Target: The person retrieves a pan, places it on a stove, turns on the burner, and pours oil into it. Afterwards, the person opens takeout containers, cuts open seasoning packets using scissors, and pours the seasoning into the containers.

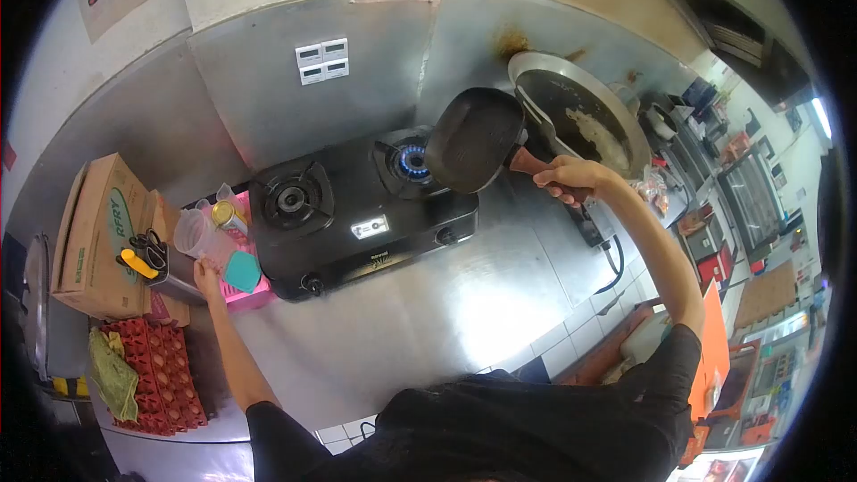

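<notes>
My right hand (571, 180) is closed round the brown handle of a small dark square frying pan (475, 138). The pan is tilted beside the right burner (412, 161), where a blue flame shows. My left hand (208, 277) reaches to the near left side of a pink basket (250, 297), its fingers bent together; what they grip is too small to make out. Close to those fingers are a clear plastic cup (191, 232), a teal flat piece (242, 271), a tin can (228, 215) and a grey holder (178, 281) with black-handled scissors (150, 250) and a yellow-handled tool (136, 263).
A black two-burner gas stove (366, 250) stands on the steel counter (402, 321). At the back right is a large wok (585, 116) with dark liquid. Left are a cardboard box (103, 241) and red egg trays (161, 379) with a green cloth (112, 370).
</notes>
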`<state>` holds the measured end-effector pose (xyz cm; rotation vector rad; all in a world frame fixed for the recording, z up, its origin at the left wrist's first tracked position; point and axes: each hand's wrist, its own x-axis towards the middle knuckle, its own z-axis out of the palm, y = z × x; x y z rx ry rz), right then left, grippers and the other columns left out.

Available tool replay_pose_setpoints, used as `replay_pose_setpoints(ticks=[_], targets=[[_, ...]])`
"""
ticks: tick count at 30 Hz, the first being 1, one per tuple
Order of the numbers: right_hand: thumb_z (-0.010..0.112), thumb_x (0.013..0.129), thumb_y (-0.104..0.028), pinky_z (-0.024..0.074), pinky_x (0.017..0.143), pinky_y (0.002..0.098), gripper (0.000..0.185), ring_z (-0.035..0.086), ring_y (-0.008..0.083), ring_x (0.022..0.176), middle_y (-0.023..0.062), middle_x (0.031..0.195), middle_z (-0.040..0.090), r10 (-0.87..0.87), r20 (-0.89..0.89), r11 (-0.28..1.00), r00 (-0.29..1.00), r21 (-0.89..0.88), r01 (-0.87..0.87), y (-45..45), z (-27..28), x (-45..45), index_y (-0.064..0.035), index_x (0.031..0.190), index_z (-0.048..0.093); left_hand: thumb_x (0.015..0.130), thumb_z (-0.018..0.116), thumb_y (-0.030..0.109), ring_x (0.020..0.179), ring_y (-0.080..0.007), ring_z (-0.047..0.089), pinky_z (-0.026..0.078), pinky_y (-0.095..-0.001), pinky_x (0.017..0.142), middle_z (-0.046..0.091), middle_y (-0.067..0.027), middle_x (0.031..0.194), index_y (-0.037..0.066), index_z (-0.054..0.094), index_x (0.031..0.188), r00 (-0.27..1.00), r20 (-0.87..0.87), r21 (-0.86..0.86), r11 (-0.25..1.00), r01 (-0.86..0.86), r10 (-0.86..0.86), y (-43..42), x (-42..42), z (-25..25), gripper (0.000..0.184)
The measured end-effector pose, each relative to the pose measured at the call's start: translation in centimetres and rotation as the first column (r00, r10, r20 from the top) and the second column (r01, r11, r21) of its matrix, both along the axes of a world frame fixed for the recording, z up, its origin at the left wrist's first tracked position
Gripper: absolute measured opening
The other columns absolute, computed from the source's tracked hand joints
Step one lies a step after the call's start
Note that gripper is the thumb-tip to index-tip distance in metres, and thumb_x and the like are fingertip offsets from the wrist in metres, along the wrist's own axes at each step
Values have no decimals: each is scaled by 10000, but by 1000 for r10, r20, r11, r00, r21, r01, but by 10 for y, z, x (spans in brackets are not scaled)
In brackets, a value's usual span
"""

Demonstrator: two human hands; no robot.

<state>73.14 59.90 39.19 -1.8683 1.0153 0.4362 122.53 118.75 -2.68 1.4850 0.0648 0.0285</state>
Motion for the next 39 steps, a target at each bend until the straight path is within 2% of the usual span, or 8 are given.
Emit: replay_pose_setpoints(ticks=[6, 8, 12, 17, 20, 22, 28, 39], targets=[[589, 946, -278, 412, 370, 250, 331, 499, 79, 428, -40, 552, 484, 35, -29, 995, 999, -96, -37, 9, 5, -3, -113, 675, 494, 977, 582, 300, 697, -117, 600, 504, -255, 587, 599, -20, 832, 65, 584, 977, 999, 16, 80, 996, -34, 33, -1, -15, 5, 235], [593, 939, -281, 421, 363, 264, 362, 512, 97, 421, -27, 545, 481, 31, 5, 988, 1000, -152, -30, 12, 1, -4, -96, 648, 484, 973, 594, 280, 730, -121, 606, 517, -256, 606, 606, -27, 874, 53, 601, 1072, 996, -25, 75, 993, -89, 91, -5, -33, 22, 248], [594, 930, -276, 427, 353, 281, 378, 522, 115, 411, -7, 537, 483, 50, 34, 973, 998, -228, -41, 17, -12, -9, -68, 636, 482, 971, 598, 258, 748, -144, 613, 545, -271, 651, 604, -57, 968, 21, 581, 1157, 995, -30, 36, 995, -94, 95, 8, -35, 10, 303], [575, 933, -260, 426, 335, 308, 385, 525, 149, 382, 46, 508, 510, 33, 151, 964, 988, -265, 8, 21, -32, -12, -35, 633, 489, 982, 570, 200, 885, -166, 598, 566, -302, 761, 573, -90, 1125, -9, 534, 1221, 957, 217, 5, 980, -201, 195, 6, -95, 23, 320], [575, 944, -269, 416, 321, 318, 354, 531, 163, 375, 62, 506, 522, 1, 225, 954, 974, -291, 66, 25, -55, -12, -19, 700, 513, 983, 562, 189, 914, -131, 570, 545, -286, 736, 570, -64, 1147, 26, 534, 1224, 963, 139, 52, 969, -242, 233, 7, -158, 41, 293], [573, 958, -282, 409, 317, 321, 320, 528, 162, 373, 55, 508, 517, 22, 328, 944, 944, -319, 89, 32, -71, -8, -1, 810, 533, 985, 555, 192, 893, -103, 556, 508, -266, 691, 566, -32, 1151, 63, 537, 1218, 963, 159, 168, 955, -245, 219, -4, -216, 69, 267], [550, 983, -266, 373, 310, 300, 274, 495, 131, 357, 31, 531, 500, -105, 667, 976, 738, -72, 203, 44, -180, 14, 1, 928, 524, 985, 529, 183, 807, -107, 541, 462, -246, 625, 573, -8, 1101, 99, 543, 1189, 953, 32, 147, 942, -302, 300, -16, -331, 75, 220], [686, 911, -337, 386, 317, 270, 358, 480, 126, 353, 26, 515, 496, -406, 716, 913, 568, 344, 220, 106, -254, 77, -40, 833, 503, 986, 515, 158, 765, -97, 529, 458, -228, 591, 578, -33, 1063, 83, 546, 1125, 979, -7, 131, 971, -200, 203, -91, -397, 115, 161]])
